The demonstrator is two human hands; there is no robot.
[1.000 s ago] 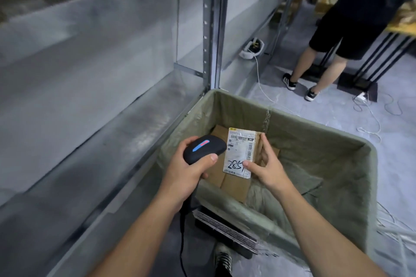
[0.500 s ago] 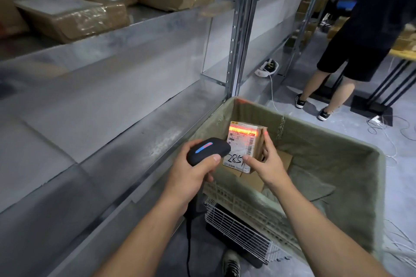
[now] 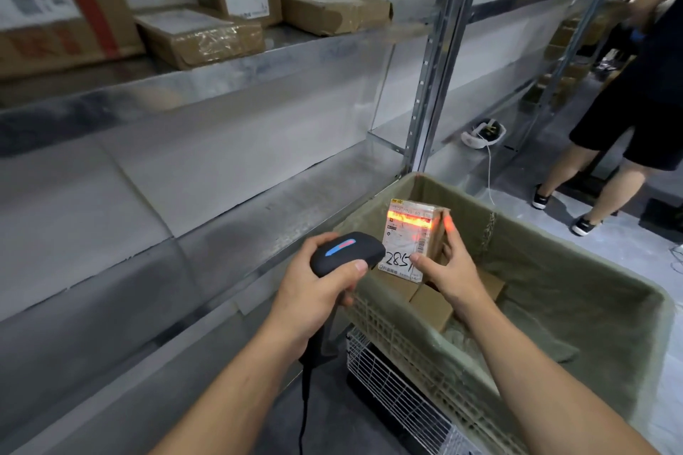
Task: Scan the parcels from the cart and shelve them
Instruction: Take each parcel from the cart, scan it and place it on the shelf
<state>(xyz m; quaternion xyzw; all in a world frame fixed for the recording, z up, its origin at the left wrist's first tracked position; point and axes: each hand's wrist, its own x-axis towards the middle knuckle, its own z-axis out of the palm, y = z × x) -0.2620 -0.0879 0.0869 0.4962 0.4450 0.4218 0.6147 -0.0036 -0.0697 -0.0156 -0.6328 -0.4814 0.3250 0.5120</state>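
Over the shelf-side corner of the cart (image 3: 536,244) the scan step is going on right now: the parcel (image 3: 406,229) is held upright with its label facing the scanner (image 3: 347,251), and a red-orange beam lies across the barcode near the top of the label. The left hand (image 3: 314,295) is wrapped around the scanner's grip with the thumb along its top, nose aimed at the label from just beside the parcel's lower left edge. The right hand (image 3: 452,270) pinches the parcel by its right side, thumb on the label front next to the handwritten number, fingers up the side and one fingertip catching the glow. So the parcel sits between the two hands, lifted clear of the other boxes (image 3: 432,307) lying on the cart's bottom. Can't tell from a picture whether the read has registered. Next move, I'd guess, is swinging it left onto the shelving: the lower shelf (image 3: 207,218) runs right along the cart's left edge, and the upper shelf (image 3: 258,63) already has several boxes. That's a one-handed carry, so it needs a firm pinch and the scanner cord (image 3: 303,403) out of the way.
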